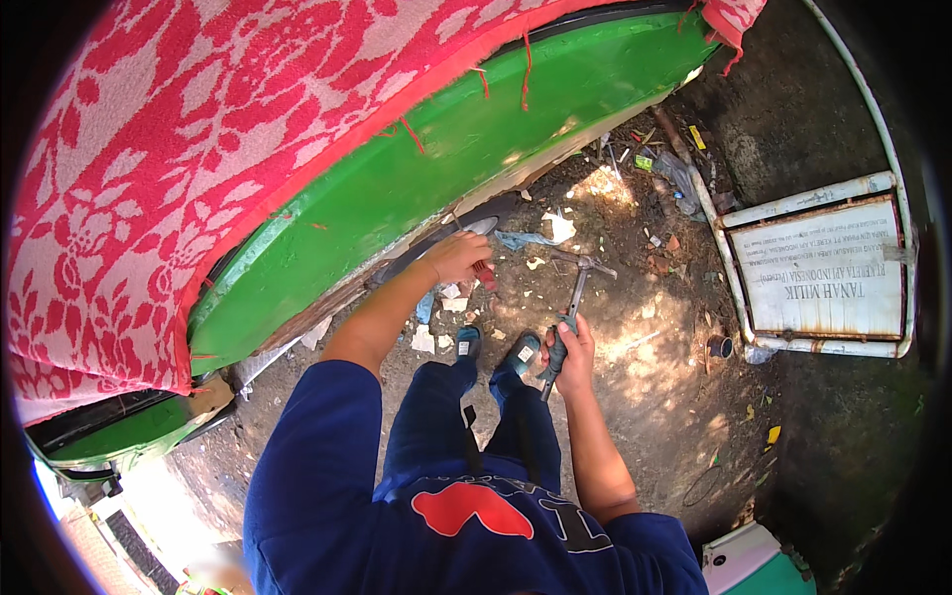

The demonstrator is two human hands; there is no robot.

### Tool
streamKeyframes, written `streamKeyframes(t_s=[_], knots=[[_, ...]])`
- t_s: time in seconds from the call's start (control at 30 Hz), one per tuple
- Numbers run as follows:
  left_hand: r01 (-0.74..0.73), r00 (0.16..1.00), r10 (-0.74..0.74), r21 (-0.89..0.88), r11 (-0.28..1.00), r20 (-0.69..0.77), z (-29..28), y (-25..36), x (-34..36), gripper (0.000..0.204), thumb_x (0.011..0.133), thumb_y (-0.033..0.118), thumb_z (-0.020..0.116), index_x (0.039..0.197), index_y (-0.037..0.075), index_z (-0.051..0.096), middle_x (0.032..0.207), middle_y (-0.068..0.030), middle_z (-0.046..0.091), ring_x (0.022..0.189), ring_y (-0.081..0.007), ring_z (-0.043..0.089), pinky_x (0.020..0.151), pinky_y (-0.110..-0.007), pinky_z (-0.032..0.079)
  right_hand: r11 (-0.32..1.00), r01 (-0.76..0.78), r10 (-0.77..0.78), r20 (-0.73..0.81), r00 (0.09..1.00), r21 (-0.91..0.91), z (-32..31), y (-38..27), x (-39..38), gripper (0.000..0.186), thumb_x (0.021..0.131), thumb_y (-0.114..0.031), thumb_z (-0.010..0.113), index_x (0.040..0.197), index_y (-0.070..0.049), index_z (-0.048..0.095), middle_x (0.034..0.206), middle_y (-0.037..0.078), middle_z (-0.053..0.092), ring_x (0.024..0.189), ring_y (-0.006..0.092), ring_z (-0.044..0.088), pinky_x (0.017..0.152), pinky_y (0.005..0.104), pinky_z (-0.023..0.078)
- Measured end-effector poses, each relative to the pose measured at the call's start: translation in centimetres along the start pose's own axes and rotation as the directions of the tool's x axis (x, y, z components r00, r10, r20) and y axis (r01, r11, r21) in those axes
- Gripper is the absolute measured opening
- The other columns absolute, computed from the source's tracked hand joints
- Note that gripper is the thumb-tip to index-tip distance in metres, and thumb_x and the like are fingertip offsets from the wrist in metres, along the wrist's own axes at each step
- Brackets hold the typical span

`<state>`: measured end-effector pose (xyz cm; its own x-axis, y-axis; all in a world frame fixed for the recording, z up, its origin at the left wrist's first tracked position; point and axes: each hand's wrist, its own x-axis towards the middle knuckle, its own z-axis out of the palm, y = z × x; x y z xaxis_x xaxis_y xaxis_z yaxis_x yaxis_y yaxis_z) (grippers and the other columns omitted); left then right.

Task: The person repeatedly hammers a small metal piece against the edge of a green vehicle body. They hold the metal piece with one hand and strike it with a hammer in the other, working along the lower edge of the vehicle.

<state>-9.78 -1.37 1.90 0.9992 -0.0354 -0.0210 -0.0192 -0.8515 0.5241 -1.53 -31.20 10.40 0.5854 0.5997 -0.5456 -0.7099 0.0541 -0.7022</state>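
Note:
My left hand [454, 256] reaches to the lower edge of a large green panel [446, 159], fingers curled around or over a small reddish item that I cannot make out clearly. Beside it lie a dark grey curved piece [480, 226] and blue cloth [526, 240]. My right hand [570, 352] grips a long metal tool [575, 293] by its dark wrapped lower part; its crosspiece head points away from me, over the dirt ground [635, 377].
A red-and-white patterned cloth [159, 149] covers the green panel's top. At right stands a rusty white tubular frame with a signboard [813, 268]. My feet [521, 352] stand among paper scraps and litter. Another green object [119, 436] is at lower left, a white-and-teal one [754, 560] at lower right.

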Motion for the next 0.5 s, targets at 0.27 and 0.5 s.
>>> streamKeyframes(t_s=[0.27, 0.5], knots=[[-0.073, 0.996, 0.070, -0.051, 0.996, -0.058, 0.6, -1.2, -2.0, 0.016, 0.086, 0.022, 0.066, 0.087, 0.009, 0.056, 0.091, -0.0081, 0.052, 0.094, -0.0293, 0.054, 0.086, -0.041, 0.042, 0.999, 0.009, -0.013, -0.119, 0.993, -0.030, 0.3, 3.4, -3.0, 0.025, 0.096, -0.016, 0.058, 0.119, -0.007, 0.052, 0.071, 0.007, 0.055, 0.049, 0.0161, 0.054, 0.041, 0.0276, 0.043], [-0.154, 0.987, 0.155, -0.026, 0.988, 0.043, 1.2, -2.1, -3.1, 0.014, 0.084, 0.022, 0.067, 0.089, 0.011, 0.059, 0.093, -0.0062, 0.054, 0.098, -0.0263, 0.057, 0.089, -0.040, 0.042, 0.999, 0.036, -0.029, -0.200, 0.979, 0.032, 3.6, 8.1, -5.1, 0.023, 0.096, -0.015, 0.058, 0.117, -0.007, 0.054, 0.070, 0.007, 0.055, 0.048, 0.0152, 0.052, 0.041, 0.0269, 0.042]])
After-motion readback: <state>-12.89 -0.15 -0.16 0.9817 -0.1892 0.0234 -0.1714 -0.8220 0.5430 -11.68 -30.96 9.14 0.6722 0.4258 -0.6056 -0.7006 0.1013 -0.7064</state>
